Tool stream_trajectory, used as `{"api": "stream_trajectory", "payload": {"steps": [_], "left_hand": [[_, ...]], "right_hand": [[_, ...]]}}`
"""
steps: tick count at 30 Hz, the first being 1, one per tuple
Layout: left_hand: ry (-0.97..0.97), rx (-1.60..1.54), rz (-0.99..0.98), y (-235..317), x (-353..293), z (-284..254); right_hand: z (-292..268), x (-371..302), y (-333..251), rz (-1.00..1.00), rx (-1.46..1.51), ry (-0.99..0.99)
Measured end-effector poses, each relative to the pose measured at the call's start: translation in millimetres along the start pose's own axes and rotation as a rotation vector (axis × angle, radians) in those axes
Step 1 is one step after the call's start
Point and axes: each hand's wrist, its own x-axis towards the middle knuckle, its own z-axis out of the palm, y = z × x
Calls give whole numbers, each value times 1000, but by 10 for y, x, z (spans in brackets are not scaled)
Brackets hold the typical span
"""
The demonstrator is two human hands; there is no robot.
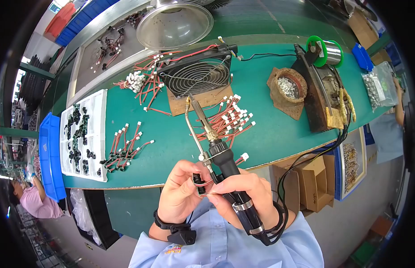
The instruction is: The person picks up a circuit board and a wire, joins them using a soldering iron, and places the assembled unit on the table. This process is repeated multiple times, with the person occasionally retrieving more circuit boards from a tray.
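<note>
My left hand [175,196] pinches a small black plastic part [198,182] between thumb and fingers, close to my chest at the table's front edge. Thin red and black wires run from this part toward my right fingertips, and a white connector [244,157] shows just beyond my right hand. Wrapped in my right hand [250,192] is a black-handled soldering iron [223,156] with a metal solder feed tube [192,129] clamped alongside. Its tip points away from me, toward the fan, apart from the black part. Whether my right fingertips also grip the wires cannot be made out.
Loose wire leads [229,118] lie beyond the iron, before a grilled fan [194,73]. To the left are wired black parts [122,156], a white tray [98,129] and a blue bin [48,156]. At right stand a bowl [275,82], a solder spool [333,53] and iron cables [301,156].
</note>
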Motion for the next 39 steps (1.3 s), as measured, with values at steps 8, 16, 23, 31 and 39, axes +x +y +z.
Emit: {"api": "stream_trajectory", "payload": {"steps": [8,16,23,31,39], "left_hand": [[12,7,18,-17,-6,6],[46,17,5,-15,-3,15],[5,109,51,2,17,32],[18,137,50,22,11,82],[102,221,7,84,-9,164]], "right_hand": [[-9,24,-30,23,19,-17],[-14,20,-17,49,50,-15],[-18,25,-27,49,39,4],[-44,35,-33,23,34,-18],[-80,10,19,29,67,-78]]}}
